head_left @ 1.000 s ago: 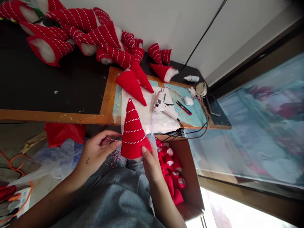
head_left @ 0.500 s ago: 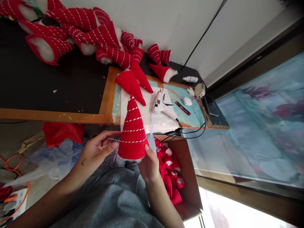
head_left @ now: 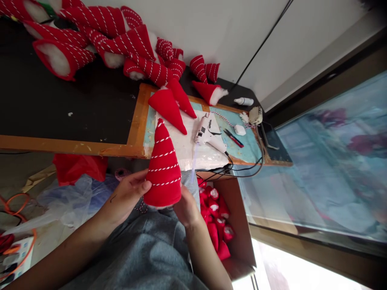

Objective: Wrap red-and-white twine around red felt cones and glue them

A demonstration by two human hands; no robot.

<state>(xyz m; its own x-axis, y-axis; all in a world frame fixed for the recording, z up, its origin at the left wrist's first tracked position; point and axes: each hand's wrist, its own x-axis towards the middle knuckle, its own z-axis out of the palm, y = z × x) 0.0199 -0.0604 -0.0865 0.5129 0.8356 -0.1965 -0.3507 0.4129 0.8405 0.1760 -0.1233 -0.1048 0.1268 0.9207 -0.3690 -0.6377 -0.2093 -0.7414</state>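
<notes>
A red felt cone, wound with red-and-white twisted cord, stands tip up between my two hands over my lap. My left hand pinches its lower left side, thumb at the front. On the lower right, my right hand grips the cone, its fingers partly hidden behind it. White stuffing peeks out along the bottom edge. A spool of striped cord sits behind my left hand. Just beyond the cone, two plain red cones lie on the work board, beside a white glue gun.
Several cord-wrapped cones are heaped along the wall. Red-handled snips and a white bottle lie on the right. A cardboard box of red pieces stands below the table edge. Black cables hang over that edge.
The cone has moved slightly left and turned. My left hand has come from holding the cord out at the side to pinching the cone's edge. The right hand has shifted round behind it.
</notes>
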